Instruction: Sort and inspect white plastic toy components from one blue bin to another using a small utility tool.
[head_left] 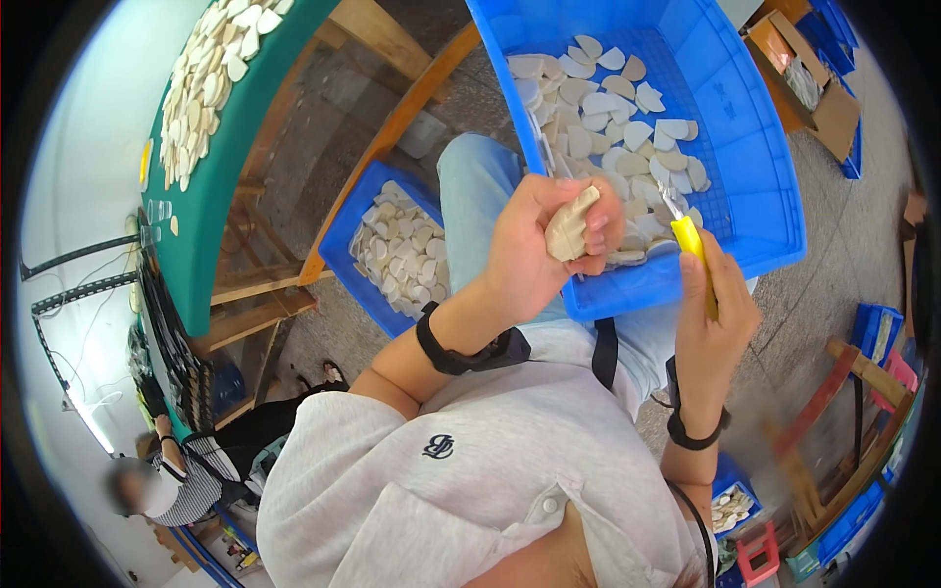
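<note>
From where I stand: left hand (534,240) has its fingers curled snugly round a pale piece (570,225), held up at the near edge of a big blue bin (686,286); could be one piece or several pressed together, hard to say. Right hand (718,304) grips a yellow-handled knife (689,238), blade pointing over the bin, apart from the piece. Loose pale pieces (598,108) cover much of the bin floor. Smaller blue bin (343,257) to the left, also full of them
</note>
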Motion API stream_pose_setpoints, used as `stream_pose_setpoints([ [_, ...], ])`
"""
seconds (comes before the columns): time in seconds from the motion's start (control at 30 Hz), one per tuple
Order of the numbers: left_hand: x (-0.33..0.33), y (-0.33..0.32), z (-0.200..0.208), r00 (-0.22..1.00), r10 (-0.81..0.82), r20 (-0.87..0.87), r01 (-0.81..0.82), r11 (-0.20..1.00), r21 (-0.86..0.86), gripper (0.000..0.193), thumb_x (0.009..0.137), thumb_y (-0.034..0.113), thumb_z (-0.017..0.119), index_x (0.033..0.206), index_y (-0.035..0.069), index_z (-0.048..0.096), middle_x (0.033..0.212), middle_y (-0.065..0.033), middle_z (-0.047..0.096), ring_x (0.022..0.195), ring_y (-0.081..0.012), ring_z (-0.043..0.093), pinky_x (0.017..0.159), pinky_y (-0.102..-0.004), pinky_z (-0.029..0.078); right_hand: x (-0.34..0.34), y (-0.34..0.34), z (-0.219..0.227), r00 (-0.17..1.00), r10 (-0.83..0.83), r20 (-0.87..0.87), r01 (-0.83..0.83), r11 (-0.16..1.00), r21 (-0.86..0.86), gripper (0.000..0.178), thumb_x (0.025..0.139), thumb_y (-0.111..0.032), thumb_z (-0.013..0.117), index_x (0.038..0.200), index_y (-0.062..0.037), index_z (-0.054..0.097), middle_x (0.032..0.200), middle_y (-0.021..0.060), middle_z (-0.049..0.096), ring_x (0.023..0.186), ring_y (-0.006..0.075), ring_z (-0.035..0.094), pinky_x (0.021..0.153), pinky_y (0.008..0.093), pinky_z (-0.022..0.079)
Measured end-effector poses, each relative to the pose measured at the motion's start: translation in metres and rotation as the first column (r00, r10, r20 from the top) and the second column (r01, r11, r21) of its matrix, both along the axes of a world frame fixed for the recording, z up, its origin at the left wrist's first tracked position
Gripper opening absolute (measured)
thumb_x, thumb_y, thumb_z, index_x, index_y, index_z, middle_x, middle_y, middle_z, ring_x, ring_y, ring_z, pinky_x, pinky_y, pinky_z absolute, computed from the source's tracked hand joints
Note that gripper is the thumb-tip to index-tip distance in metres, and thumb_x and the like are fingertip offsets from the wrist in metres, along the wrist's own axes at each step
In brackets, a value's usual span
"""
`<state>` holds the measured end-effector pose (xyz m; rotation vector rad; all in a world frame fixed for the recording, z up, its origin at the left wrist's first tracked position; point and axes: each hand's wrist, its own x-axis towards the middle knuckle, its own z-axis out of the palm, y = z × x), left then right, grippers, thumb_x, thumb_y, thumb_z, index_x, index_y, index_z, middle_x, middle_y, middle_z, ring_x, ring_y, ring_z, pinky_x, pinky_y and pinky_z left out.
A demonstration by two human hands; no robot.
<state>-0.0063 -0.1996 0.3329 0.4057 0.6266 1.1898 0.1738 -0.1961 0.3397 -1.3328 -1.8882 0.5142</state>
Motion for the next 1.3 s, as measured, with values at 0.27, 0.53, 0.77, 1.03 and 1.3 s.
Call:
stream_pose_setpoints([
  [0.27,-0.005,0.001,-0.005,0.987,-0.052,0.154,0.062,0.997,-0.056,0.041,0.094,0.041,0.031,0.065,0.012,0.038,0.065,-0.0011,0.038,0.062,-0.0135,0.038,0.055,-0.0259,0.033,0.0,-0.003,-0.006,1.0,-0.023,-0.004,0.022,0.983,-0.18,0.023,0.086,-0.01,0.058,0.105,0.0023,0.061,0.086,0.0119,0.064,0.07,0.014,0.057,0.064,0.0248,0.044],
  [0.53,-0.008,0.002,0.0,0.976,-0.043,0.214,0.068,0.992,-0.11,0.047,0.095,0.048,0.027,0.064,0.014,0.038,0.063,0.0028,0.036,0.06,-0.0097,0.037,0.051,-0.0223,0.029,-0.002,-0.001,-0.021,0.998,0.057,-0.016,-0.058,0.992,-0.108,0.018,0.086,-0.01,0.059,0.101,-0.0008,0.061,0.074,0.0112,0.058,0.059,0.0207,0.053,0.053,0.0288,0.04],
  [0.77,-0.014,0.003,-0.004,0.943,-0.064,0.328,0.112,0.985,-0.131,0.049,0.091,0.055,0.027,0.069,0.013,0.042,0.066,0.0007,0.038,0.062,-0.0115,0.037,0.052,-0.0236,0.03,-0.006,-0.001,-0.02,0.998,0.056,-0.026,-0.059,0.985,-0.164,0.017,0.086,-0.009,0.059,0.1,-0.0002,0.061,0.075,0.0112,0.058,0.059,0.0198,0.052,0.053,0.0283,0.04],
  [1.03,-0.001,-0.005,0.007,0.9,0.156,-0.408,-0.114,0.985,0.127,0.028,0.091,0.037,0.049,0.091,0.009,0.046,0.08,0.0016,0.041,0.074,-0.0037,0.038,0.059,-0.0189,0.032,-0.012,0.01,0.012,0.982,0.181,-0.047,-0.185,0.979,-0.089,0.021,0.083,-0.009,0.062,0.103,-0.001,0.062,0.073,0.0097,0.058,0.058,0.0187,0.052,0.052,0.0271,0.04],
  [1.3,-0.001,-0.01,0.007,0.838,0.178,-0.516,-0.032,0.96,0.279,0.026,0.09,0.027,0.056,0.1,0.007,0.043,0.089,-0.0017,0.042,0.081,-0.0079,0.041,0.068,-0.0217,0.037,-0.012,0.012,0.018,0.942,0.333,0.032,-0.333,0.943,-0.017,0.026,0.079,-0.01,0.066,0.104,-0.004,0.062,0.067,0.0058,0.052,0.051,0.0177,0.047,0.045,0.0271,0.035],
])
